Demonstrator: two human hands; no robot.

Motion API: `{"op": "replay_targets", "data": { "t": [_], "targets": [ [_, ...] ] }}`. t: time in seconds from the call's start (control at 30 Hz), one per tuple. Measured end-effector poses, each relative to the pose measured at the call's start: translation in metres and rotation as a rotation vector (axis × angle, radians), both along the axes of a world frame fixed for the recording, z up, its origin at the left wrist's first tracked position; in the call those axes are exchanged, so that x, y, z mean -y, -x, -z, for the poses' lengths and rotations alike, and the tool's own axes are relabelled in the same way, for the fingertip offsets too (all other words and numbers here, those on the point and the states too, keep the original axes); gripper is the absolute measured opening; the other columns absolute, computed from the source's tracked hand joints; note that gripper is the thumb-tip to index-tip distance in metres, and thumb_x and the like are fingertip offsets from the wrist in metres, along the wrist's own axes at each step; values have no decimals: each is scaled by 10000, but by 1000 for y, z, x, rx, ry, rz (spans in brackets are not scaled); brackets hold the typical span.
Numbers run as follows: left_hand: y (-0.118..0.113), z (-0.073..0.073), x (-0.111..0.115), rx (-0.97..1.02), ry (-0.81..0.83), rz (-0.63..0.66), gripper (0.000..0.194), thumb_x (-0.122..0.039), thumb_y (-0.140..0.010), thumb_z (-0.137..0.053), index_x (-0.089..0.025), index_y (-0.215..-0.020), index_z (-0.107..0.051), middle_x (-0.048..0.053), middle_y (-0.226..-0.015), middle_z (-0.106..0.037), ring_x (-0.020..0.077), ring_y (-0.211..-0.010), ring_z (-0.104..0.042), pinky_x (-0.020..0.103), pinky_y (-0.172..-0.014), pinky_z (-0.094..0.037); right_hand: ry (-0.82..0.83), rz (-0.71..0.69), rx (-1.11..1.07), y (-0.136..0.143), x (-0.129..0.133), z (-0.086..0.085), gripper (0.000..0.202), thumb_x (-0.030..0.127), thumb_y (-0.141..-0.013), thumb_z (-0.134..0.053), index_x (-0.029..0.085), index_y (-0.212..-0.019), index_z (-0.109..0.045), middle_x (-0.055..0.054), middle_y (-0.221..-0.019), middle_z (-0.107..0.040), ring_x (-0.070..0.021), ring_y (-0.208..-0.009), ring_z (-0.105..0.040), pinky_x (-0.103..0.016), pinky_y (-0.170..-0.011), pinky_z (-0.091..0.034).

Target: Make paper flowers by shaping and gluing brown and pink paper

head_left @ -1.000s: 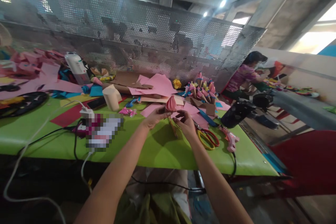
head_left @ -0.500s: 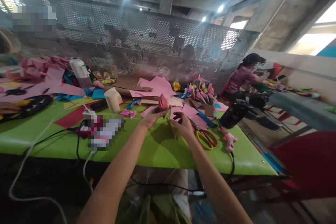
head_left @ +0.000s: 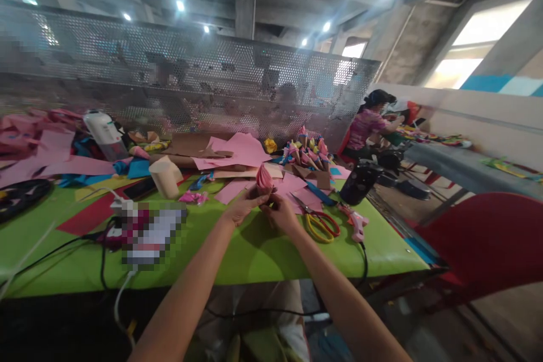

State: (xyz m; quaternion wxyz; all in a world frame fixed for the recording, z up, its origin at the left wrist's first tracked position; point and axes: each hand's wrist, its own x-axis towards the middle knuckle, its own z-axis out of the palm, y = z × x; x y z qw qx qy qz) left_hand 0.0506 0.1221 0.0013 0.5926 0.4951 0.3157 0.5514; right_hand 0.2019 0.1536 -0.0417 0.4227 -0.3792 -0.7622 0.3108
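Note:
A pink swirled paper flower, shaped like a closed bud, stands upright between my hands above the green table. My left hand has its fingers closed around the lower part of it. At the same base, my right hand pinches with thumb and fingertips, touching or nearly touching the left fingers. The underside of the flower is hidden by my fingers. Right of my right hand lie scissors with red and yellow handles, and beyond them a pink glue gun.
Pink paper sheets and a pile of small paper cones lie at the back. A cream roll, a power strip with cables and a blurred-out phone are to the left. A black cup-like object stands at right. Another person sits beyond.
My right hand has moved in to the base of the pink paper flower, where its fingers have closed. The left hand still holds the flower. The camera view has turned slightly right.

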Motion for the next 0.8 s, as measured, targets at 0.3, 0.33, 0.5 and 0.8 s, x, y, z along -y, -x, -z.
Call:
{"op": "replay_targets", "data": {
  "t": [0.3, 0.33, 0.5, 0.8],
  "targets": [
    [18, -5, 2, 2, 9, -250, 492, -404, -584, -892, -160, -984, -742, 94, -998, -776, 232, -937, -698, 364, -883, -499, -48, 76, 146, -7, 5, -7, 61, 222, -764, -664, 209, -782, -720, -46, -793, -733, -208, -731, -644, -306, -696, -476],
    [25, -6, 4, 22, 19, -297, 489, -410, -583, -889, -163, -977, -738, 84, -968, -773, 214, -888, -694, 344, -837, -502, -54, 96, 153, -8, 4, -8, 70, 222, -770, -657, 210, -789, -723, -53, -807, -736, -213, -744, -645, -310, -705, -476],
    [60, -11, 20, 5, 0, -451, 450, -453, -633, -837, -180, -966, -706, 23, -830, -719, 142, -711, -625, 284, -699, -481, -79, 197, 130, -17, -1, -12, 131, 270, -817, -609, 211, -846, -723, -76, -906, -738, -216, -804, -641, -321, -756, -477],
    [50, 4, 44, -589, 28, -365, 301, -402, -720, -742, -143, -868, -708, 69, -809, -730, 207, -754, -645, 319, -723, -469, -73, 310, 49, -27, -5, -11, 339, 473, -851, -529, 190, -765, -694, -83, -793, -701, -217, -709, -617, -322, -673, -449]
  ]
}}
